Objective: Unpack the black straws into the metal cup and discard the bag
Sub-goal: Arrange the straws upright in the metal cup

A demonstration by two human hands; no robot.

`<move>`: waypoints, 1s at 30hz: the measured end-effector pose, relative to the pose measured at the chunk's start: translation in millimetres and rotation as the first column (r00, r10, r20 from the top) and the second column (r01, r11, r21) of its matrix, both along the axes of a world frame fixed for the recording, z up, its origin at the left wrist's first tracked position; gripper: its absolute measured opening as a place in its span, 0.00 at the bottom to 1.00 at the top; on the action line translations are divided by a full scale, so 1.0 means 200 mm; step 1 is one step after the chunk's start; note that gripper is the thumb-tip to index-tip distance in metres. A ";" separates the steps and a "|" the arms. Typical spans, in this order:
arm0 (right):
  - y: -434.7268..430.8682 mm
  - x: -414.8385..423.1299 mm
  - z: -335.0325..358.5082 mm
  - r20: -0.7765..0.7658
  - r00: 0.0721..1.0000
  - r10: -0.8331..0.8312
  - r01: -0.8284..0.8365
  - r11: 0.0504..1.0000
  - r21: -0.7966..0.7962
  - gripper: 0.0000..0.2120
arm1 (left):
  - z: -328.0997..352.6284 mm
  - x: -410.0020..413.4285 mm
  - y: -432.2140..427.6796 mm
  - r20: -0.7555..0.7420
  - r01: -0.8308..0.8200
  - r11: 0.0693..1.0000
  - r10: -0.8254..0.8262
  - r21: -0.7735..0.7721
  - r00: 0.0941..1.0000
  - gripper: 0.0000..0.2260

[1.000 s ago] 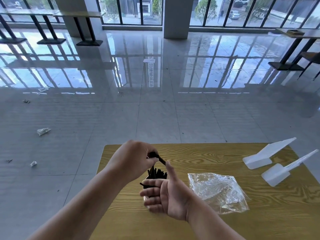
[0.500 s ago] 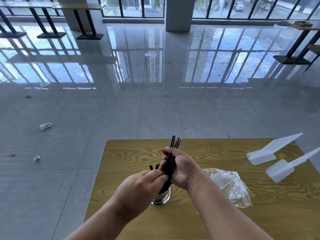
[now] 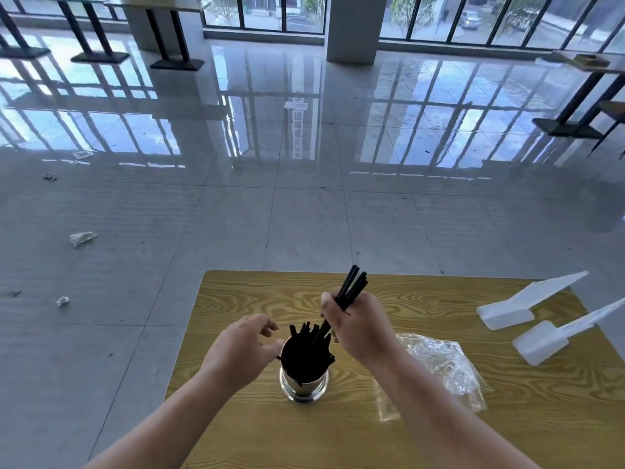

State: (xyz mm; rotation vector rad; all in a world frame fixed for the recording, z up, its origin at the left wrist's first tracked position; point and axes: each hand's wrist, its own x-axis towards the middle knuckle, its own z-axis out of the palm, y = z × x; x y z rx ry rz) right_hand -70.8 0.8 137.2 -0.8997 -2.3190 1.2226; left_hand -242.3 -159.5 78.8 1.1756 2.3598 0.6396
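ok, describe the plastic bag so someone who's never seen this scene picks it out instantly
On the wooden table, find the metal cup stuffed with black straws near the middle. The bag lies on the tabletop just right of that cup. It is the only clear, crinkled film there; the two white plastic pieces farther right are opaque and stiff-looking.

Glossy grey tiled floor (image 3: pixel 304 214) (paper scraps (image 3: pixel 83 237) at left) mirrors tall windows (image 3: pixel 439 15) along the frame's top.
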 end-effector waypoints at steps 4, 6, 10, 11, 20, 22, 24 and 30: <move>-0.07 0.00 -0.11 0.063 0.997 0.052 -0.052 0.999 0.009 0.19 | -0.03 -0.02 0.07 0.057 -0.035 0.999 0.037 -0.026 0.998 0.12; -0.10 0.01 -0.16 0.163 0.981 0.106 -0.099 0.994 -0.051 0.16 | -0.04 -0.02 0.11 0.090 -0.028 0.998 0.033 -0.055 0.995 0.17; -0.08 0.07 -0.23 0.186 0.982 0.021 -0.004 0.996 -0.091 0.12 | -0.09 -0.02 0.21 0.104 0.028 0.990 -0.014 -0.140 0.994 0.28; -0.08 0.09 -0.24 0.188 0.982 -0.001 0.016 0.997 -0.081 0.12 | -0.11 -0.01 0.24 0.112 0.043 0.988 -0.026 -0.151 0.993 0.29; -0.07 0.14 -0.26 0.159 0.987 -0.002 0.021 0.993 -0.118 0.09 | -0.14 0.06 0.33 0.123 0.073 0.991 -0.058 -0.116 0.991 0.22; -0.08 0.13 -0.27 0.165 0.986 0.026 0.001 0.987 -0.162 0.08 | -0.14 0.06 0.32 0.115 0.071 0.991 -0.058 -0.116 0.992 0.20; -0.09 0.13 -0.28 0.151 0.988 0.019 0.011 0.981 -0.193 0.08 | -0.13 0.05 0.31 0.107 0.056 0.992 -0.044 -0.110 0.993 0.19; -0.08 0.12 -0.25 0.099 0.994 -0.047 0.069 0.971 -0.229 0.07 | -0.12 0.06 0.28 0.102 0.044 0.996 -0.035 -0.081 0.994 0.19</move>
